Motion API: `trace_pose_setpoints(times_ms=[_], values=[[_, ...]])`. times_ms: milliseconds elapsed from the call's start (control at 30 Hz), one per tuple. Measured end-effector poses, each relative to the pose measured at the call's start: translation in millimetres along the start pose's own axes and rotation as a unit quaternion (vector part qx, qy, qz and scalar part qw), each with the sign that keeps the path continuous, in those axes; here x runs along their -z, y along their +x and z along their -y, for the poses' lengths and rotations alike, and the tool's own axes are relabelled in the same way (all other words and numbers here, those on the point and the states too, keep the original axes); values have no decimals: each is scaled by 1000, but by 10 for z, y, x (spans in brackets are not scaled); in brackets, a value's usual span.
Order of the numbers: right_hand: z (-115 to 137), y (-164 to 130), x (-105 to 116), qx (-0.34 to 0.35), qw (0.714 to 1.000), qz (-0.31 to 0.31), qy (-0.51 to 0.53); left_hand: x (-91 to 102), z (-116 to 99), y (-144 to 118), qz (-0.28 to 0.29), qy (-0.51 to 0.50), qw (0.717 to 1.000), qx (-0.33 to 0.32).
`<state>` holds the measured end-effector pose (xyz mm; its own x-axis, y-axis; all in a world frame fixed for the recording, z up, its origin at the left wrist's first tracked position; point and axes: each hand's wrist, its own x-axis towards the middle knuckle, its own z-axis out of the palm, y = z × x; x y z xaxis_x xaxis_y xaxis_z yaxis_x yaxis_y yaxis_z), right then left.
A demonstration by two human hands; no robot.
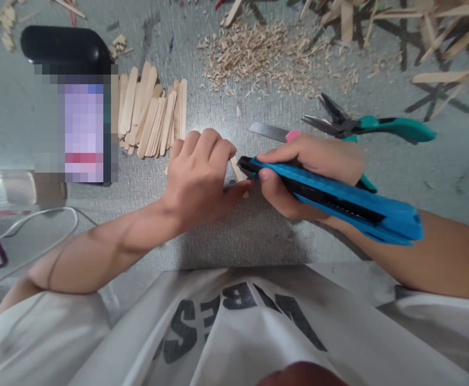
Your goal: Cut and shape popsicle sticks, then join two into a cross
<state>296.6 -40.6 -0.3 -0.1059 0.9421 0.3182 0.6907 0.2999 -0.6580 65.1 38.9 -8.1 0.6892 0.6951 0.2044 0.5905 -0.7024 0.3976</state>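
A small wooden craft stick (pixel 236 168) is pinched between the fingers and thumb of my left hand (pixel 198 177), which hides part of it. My right hand (pixel 319 161) is closed around a blue box cutter (pixel 363 209). The cutter's black front end points left, right beside the stick; I cannot tell if its blade touches the wood. Just beyond my right hand lies a loose metal blade (pixel 269 131) with a pink piece at its end. Pliers with teal and black handles (pixel 399 128) rest behind that hand, jaws open.
A pile of craft sticks (pixel 149 115) lies beyond my left hand. Wood shavings (pixel 250 53) are heaped at the back. Stick structures (pixel 431 29) stand at the back right. To the left are a phone (pixel 83 134), a black case (pixel 65 45) and a white cable (pixel 73 214).
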Motion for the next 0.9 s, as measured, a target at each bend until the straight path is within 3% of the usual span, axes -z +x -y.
trace_pose_setpoints(times_ms=[233,500,700,900], values=[[-4,55,-19,80,995,-63,10,5,2,5,6,5,1000,-4],[-43,-83,-142,-16,999,13,-36,-28,36,7,-3,6,1000,-17],[20,1,-35,29,998,19,-59,-9,30,12,-11,29,999,-26],[91,41,25,21,995,69,-65,-33,21,14,-10,27,999,-15]])
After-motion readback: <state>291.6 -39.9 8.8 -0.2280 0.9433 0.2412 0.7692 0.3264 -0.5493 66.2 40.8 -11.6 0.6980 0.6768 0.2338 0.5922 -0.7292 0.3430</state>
